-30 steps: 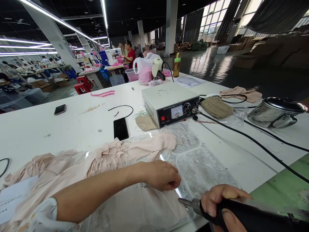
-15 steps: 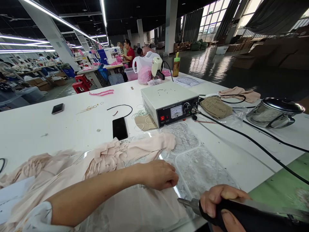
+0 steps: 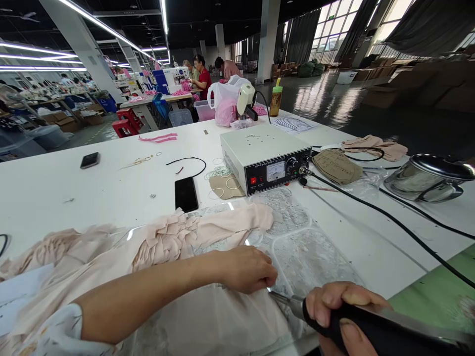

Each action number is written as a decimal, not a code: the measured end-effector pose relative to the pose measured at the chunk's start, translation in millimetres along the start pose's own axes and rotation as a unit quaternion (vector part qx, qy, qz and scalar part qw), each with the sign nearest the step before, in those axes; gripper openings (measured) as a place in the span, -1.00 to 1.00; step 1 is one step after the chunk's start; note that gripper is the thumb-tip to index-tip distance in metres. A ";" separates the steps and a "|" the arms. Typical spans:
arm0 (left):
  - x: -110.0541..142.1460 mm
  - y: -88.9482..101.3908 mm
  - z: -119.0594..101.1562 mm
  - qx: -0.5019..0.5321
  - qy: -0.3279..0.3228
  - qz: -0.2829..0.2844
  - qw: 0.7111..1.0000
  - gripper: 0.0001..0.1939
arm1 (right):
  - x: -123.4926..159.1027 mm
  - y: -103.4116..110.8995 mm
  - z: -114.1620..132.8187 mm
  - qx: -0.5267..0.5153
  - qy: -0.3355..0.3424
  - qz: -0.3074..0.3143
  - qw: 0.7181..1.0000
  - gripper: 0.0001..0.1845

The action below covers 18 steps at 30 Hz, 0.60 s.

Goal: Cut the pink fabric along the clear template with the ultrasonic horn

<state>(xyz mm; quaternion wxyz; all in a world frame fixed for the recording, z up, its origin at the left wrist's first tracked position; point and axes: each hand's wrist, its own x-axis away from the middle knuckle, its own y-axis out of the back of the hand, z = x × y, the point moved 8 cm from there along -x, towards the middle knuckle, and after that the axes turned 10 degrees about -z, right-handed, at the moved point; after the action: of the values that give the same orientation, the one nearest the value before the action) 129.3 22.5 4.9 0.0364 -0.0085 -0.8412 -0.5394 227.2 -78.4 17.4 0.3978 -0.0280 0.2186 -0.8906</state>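
My right hand (image 3: pixel 343 309) is wrapped around the black handle of an ultrasonic cutter (image 3: pixel 393 330), whose slim metal tip points left, close beside my left fingers. Curled down at the edge of a sheer pale pink fabric (image 3: pixel 226 316), my left hand (image 3: pixel 250 269) has its fingers closed on the cloth; the fingertips themselves are hidden. Beneath the cloth lies a scuffed clear plate (image 3: pixel 315 262). A ruffled strip of the same pink cloth (image 3: pixel 166 237) is heaped beyond my left forearm.
A generator box (image 3: pixel 274 158) with dial and red switch stands ahead, its black cable (image 3: pixel 371 207) running right. Around it are a phone (image 3: pixel 186 194), a second phone (image 3: pixel 90 159), brown paper patterns (image 3: pixel 337 167), a metal mug (image 3: pixel 426 178) and a bottle (image 3: pixel 275 101). People sew farther back.
The cutter's tip has moved slightly left and up, nearer my left fingers. My left hand stays closed on the cloth, and the view has shifted a little.
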 end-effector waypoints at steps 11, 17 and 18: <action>-2.0 -3.4 1.2 -0.010 0.008 0.020 1.000 -0.92 | -2.5 -9.9 -2.9 0.013 0.018 0.007 1.000 -0.91; -0.8 -3.4 0.8 -0.013 0.008 0.022 1.000 -0.91 | -0.4 -10.1 -5.9 0.019 0.045 0.052 0.997 -0.90; -0.8 -3.0 0.4 -0.014 0.007 0.021 1.000 -0.91 | 0.3 -9.7 -6.4 0.021 0.046 0.054 0.997 -0.89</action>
<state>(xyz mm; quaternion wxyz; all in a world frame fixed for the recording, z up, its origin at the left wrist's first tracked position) 129.9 21.6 1.9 0.0535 -0.0229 -0.8332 -0.5499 218.8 -70.6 15.6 0.4350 0.0329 0.2186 -0.8729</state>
